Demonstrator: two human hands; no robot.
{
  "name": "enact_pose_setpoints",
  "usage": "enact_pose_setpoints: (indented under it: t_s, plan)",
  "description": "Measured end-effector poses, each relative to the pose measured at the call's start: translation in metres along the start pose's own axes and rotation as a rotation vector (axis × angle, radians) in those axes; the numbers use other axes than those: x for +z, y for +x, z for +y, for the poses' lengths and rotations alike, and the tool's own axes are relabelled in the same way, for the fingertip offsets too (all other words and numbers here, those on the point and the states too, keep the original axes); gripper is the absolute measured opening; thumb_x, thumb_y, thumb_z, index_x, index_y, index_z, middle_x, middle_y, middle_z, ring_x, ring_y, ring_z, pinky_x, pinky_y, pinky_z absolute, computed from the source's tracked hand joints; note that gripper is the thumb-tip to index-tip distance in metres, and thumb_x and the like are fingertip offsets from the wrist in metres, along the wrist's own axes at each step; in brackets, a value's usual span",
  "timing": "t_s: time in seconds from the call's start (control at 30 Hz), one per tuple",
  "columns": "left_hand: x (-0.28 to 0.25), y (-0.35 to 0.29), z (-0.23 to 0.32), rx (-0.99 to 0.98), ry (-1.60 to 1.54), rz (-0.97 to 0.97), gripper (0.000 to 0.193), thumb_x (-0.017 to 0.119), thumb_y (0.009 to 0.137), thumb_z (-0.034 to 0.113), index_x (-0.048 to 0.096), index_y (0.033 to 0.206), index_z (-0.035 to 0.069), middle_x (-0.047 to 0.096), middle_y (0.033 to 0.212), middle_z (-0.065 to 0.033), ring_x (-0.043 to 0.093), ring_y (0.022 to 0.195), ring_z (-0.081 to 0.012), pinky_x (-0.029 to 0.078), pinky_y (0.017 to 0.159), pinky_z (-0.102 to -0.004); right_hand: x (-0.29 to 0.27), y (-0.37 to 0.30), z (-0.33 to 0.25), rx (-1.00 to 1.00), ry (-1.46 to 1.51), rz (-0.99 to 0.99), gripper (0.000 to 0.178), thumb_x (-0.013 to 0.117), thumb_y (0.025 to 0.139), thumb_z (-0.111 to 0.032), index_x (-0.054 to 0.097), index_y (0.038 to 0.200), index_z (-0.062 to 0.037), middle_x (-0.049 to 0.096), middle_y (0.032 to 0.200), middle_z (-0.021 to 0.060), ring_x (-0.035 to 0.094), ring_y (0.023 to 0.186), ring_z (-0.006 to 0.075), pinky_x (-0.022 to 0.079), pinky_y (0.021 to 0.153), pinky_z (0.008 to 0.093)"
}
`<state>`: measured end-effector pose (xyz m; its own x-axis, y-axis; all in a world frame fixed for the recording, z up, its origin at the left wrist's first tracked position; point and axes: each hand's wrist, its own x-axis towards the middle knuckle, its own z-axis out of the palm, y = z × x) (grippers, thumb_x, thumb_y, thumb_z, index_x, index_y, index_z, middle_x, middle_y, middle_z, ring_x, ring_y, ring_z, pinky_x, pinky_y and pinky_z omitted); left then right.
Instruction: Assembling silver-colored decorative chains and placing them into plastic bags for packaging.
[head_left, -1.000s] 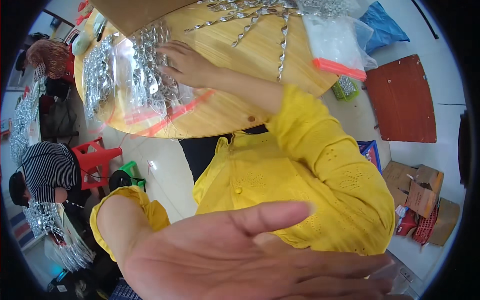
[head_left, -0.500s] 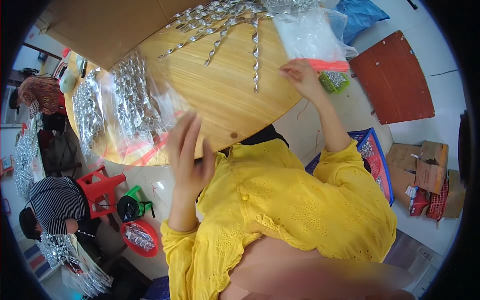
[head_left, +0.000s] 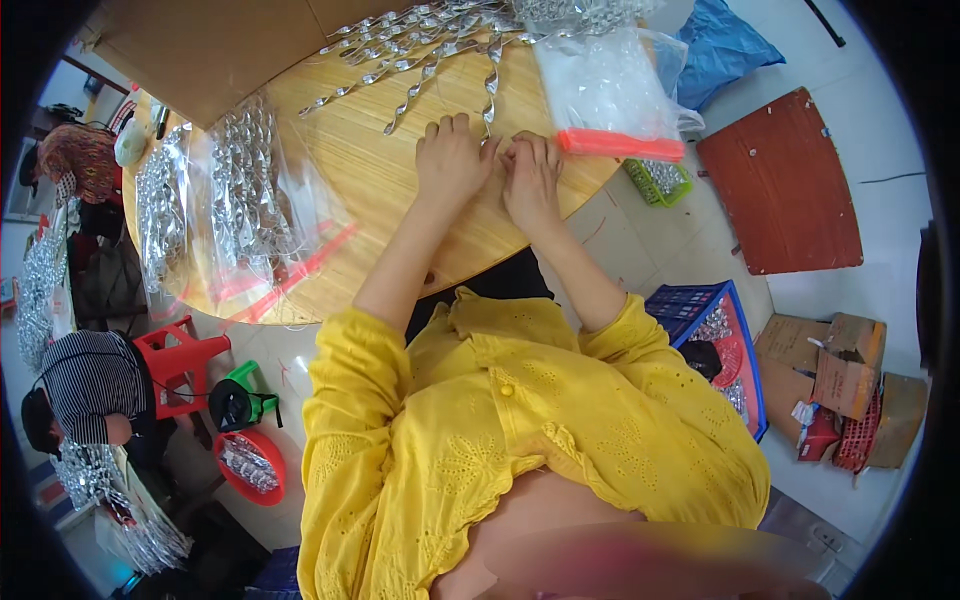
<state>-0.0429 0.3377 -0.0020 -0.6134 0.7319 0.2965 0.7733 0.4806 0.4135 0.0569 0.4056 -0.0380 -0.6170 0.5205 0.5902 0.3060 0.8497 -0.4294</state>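
A round wooden worktop (head_left: 400, 190) is seen from above, with both forearms in yellow sleeves (head_left: 520, 420) reaching up to it. The left hand (head_left: 452, 160) and the right hand (head_left: 532, 178) are laid side by side near the worktop's near edge, knuckles up and fingers curled downward. Between their fingertips the lower end of a twisted silver spiral strip (head_left: 490, 88) is met; whether it is pinched or only touched cannot be told, since the fingertips are hidden under the knuckles. The strip itself runs away from the hands toward the far side of the worktop.

More silver spiral strips (head_left: 400, 45) are fanned out on the far part of the worktop, their ends pointing toward the hands. Just right of the right hand a clear plastic bag with an orange-red closing strip (head_left: 612, 95) lies at the worktop's edge, partly overhanging it. On the left part of the worktop, well apart from the hands, clear bags filled with silver pieces (head_left: 235, 195) are laid.

Beyond the worktop, on the floor at right, a green basket (head_left: 658, 182), a reddish-brown board (head_left: 785, 185), a blue crate (head_left: 722, 330) and cardboard boxes (head_left: 850, 375) are seen. At lower left a red stool (head_left: 175, 360) stands beside a seated person in a striped top (head_left: 90, 385).
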Motion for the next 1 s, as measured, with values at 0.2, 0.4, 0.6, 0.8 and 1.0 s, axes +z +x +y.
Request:
enact_pose_setpoints:
  t_s: [0.2,0.4,0.6,0.8,1.0]
  plan:
    - [0.004,-0.004,-0.01,-0.1,0.005,-0.133,0.029,0.054,0.072,0.031,0.053,0.078,0.003,0.057,0.071,-0.0173,0.056,0.068,-0.0322,0.045,0.06,-0.039,0.002,-0.006,0.007,0.27,0.65,0.208,0.004,0.044,0.081,-0.001,0.04,0.082,-0.0017,0.048,0.071,0.0106,0.049,0.066,0.0204,0.039,0.061,0.0298]
    - [-0.06,-0.081,-0.016,-0.226,-0.128,-0.151,0.022,0.058,0.069,0.024,0.053,0.069,0.002,0.055,0.058,-0.0126,0.055,0.056,-0.0282,0.043,0.052,-0.0353,0.003,0.003,0.016,0.38,0.62,0.1,0.006,0.044,0.083,-0.005,0.039,0.083,-0.0015,0.048,0.061,0.0081,0.049,0.057,0.0137,0.039,0.052,0.0248]
    - [-0.095,-0.156,-0.019,-0.253,-0.114,-0.083,0.02,0.06,0.069,0.02,0.051,0.066,0.003,0.053,0.052,-0.0099,0.053,0.048,-0.0252,0.041,0.046,-0.0336,0.002,0.003,0.022,0.403,0.615,0.1,0.01,0.048,0.083,-0.008,0.042,0.087,-0.001,0.051,0.064,0.0055,0.048,0.057,0.0093,0.037,0.052,0.0211]
    - [-0.095,-0.18,-0.031,-0.284,-0.052,-0.147,0.028,0.062,0.071,0.028,0.051,0.067,0.003,0.052,0.051,-0.0088,0.052,0.047,-0.0245,0.039,0.043,-0.0327,-0.02,0.006,0.018,0.418,0.36,-0.049,0.017,0.054,0.079,-0.01,0.048,0.093,-0.0038,0.057,0.067,0.0075,0.051,0.054,0.0127,0.04,0.052,0.0247]
    - [-0.09,-0.11,-0.041,-0.047,0.018,0.137,0.033,0.06,0.071,0.032,0.052,0.076,0.0,0.055,0.071,-0.0141,0.052,0.068,-0.0295,0.042,0.054,-0.0349,-0.028,0.031,0.004,-0.15,-0.223,0.115,0.016,0.061,0.071,-0.012,0.056,0.084,-0.003,0.057,0.078,0.0093,0.051,0.073,0.0224,0.041,0.065,0.0318]
